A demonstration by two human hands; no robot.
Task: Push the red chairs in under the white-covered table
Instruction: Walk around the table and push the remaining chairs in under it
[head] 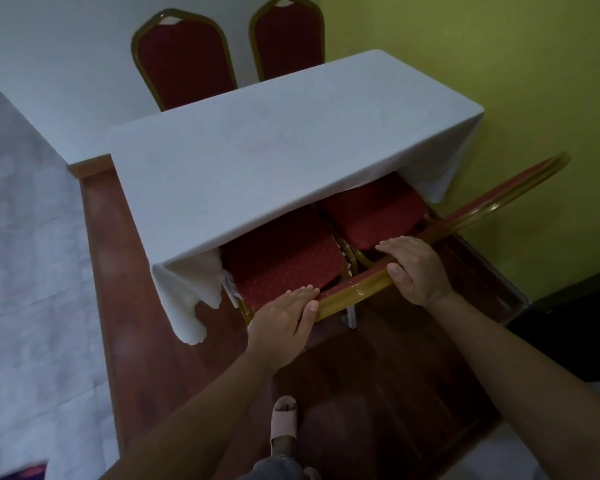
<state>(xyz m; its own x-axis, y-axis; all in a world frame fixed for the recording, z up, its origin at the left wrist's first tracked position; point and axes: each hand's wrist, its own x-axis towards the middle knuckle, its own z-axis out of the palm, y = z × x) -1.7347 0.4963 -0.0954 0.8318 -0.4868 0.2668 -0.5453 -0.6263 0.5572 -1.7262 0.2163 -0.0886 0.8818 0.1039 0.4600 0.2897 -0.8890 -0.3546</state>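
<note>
A table under a white cloth [257, 161] stands on a raised wooden platform. On the near side, the left red chair [284, 268] has its seat partly under the cloth. My left hand [284, 317] and my right hand [416, 268] both grip the gold-framed top of its backrest [354, 289]. Beside it, the right red chair [378, 213] also has its seat partly under the table, and its backrest top [499, 199] runs off to the right. Two more red chairs [184, 67] [288, 39] stand at the far side, their backs above the tabletop.
The yellow-green wall [499, 64] is close on the right. The brown wooden platform [125, 271] drops to a pale floor [25, 237] on the left. My foot in a pink sandal [284, 420] stands behind the chair.
</note>
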